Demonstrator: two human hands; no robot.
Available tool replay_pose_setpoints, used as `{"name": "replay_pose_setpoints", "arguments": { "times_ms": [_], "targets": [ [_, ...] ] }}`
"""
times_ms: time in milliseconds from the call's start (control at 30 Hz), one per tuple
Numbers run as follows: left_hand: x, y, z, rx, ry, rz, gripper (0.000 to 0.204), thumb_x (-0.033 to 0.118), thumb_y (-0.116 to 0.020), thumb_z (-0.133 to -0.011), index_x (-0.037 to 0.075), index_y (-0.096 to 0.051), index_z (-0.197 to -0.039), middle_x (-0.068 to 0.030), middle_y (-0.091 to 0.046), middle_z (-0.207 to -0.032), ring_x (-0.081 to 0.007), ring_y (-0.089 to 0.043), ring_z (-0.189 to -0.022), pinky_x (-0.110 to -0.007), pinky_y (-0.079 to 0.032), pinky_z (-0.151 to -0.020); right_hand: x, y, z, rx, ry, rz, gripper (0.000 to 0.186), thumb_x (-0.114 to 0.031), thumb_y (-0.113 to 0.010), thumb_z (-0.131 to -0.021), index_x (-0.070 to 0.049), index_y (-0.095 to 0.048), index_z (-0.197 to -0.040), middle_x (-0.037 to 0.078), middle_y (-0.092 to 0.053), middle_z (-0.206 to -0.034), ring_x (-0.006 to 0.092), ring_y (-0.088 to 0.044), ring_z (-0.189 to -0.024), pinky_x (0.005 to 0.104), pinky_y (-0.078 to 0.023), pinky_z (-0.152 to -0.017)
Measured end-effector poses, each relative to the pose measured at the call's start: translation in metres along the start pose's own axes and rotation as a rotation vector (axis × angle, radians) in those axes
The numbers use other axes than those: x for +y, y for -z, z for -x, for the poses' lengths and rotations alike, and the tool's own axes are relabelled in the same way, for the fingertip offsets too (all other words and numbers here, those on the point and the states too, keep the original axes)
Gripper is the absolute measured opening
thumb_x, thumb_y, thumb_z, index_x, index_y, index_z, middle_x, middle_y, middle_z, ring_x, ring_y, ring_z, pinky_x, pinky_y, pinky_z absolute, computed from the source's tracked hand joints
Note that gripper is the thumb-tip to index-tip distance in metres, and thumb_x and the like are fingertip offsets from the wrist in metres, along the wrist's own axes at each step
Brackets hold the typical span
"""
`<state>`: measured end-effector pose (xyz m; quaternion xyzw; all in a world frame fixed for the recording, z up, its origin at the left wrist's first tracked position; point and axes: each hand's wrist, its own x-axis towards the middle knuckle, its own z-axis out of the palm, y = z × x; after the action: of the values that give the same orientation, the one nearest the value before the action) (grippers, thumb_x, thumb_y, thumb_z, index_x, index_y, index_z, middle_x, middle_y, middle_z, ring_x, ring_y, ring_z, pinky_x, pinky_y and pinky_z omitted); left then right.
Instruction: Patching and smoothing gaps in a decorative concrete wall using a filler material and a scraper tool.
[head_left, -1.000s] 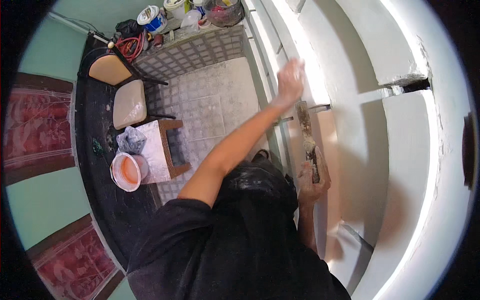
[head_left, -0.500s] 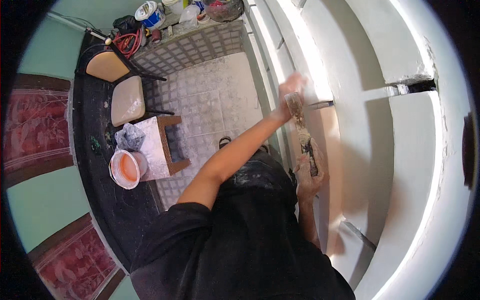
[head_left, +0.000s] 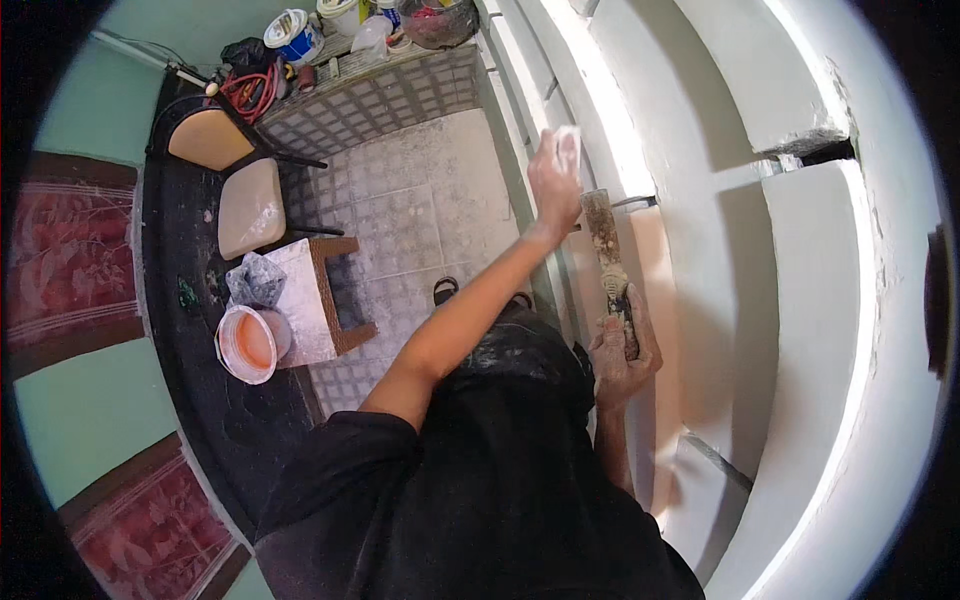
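My right hand (head_left: pixel 628 365), dusted white, is wrapped round the handle of a putty knife (head_left: pixel 603 225). Its crusted blade points away from me, beside the white wall shelving. My left hand (head_left: pixel 556 190) is closed on a small pale flat piece (head_left: pixel 568 146), whose kind is too washed out to tell. That hand is held out beyond the blade tip, near the lit edge of the white shelving (head_left: pixel 620 150). White ledges and recesses of this shelving run along my right side.
On my left, a small table (head_left: pixel 305 300) bears a clear plastic bag (head_left: pixel 256 279) and a bucket (head_left: pixel 247 343) with orange inside. Behind it stands a beige chair (head_left: pixel 250 208). Tubs (head_left: pixel 293 35) and a red hose (head_left: pixel 252 92) lie on the far ledge. The tiled floor (head_left: pixel 400 220) is dusty.
My left hand has drawn back to the left from the shelving edge, and the pale piece in it shows more clearly. The putty knife stays in my right hand, nearly in place.
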<state>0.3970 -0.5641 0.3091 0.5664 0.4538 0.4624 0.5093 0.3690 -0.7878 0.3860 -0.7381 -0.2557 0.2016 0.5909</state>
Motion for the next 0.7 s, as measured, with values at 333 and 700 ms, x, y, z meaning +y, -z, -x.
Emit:
{"name": "replay_pose_setpoints", "arguments": {
  "times_ms": [333, 700],
  "targets": [
    [-0.043, 0.008, -0.004, -0.413, -1.092, -0.393, 0.032, 0.015, -0.068, -0.080, 0.012, -0.062, -0.111, -0.0114, -0.061, -0.099, -0.0267, -0.067, -0.075, -0.035, -0.057, -0.059, 0.000, 0.003, 0.001, -0.055, -0.016, -0.017, 0.041, -0.011, -0.064, -0.089, 0.005, -0.059, -0.127, 0.017, -0.064, -0.108, 0.0154, -0.061, -0.075, 0.0256, -0.051, -0.050],
    [-0.013, 0.006, -0.003, -0.253, -1.017, -0.340, 0.019, 0.015, -0.064, -0.086, 0.012, -0.066, -0.105, -0.0082, -0.064, -0.090, -0.0240, -0.066, -0.069, -0.032, -0.057, -0.053, 0.000, 0.006, 0.004, -0.096, -0.008, -0.049, 0.040, -0.009, -0.062, -0.090, 0.006, -0.058, -0.127, 0.016, -0.064, -0.104, 0.0130, -0.058, -0.068, 0.0246, -0.049, -0.051]
  ]
}}
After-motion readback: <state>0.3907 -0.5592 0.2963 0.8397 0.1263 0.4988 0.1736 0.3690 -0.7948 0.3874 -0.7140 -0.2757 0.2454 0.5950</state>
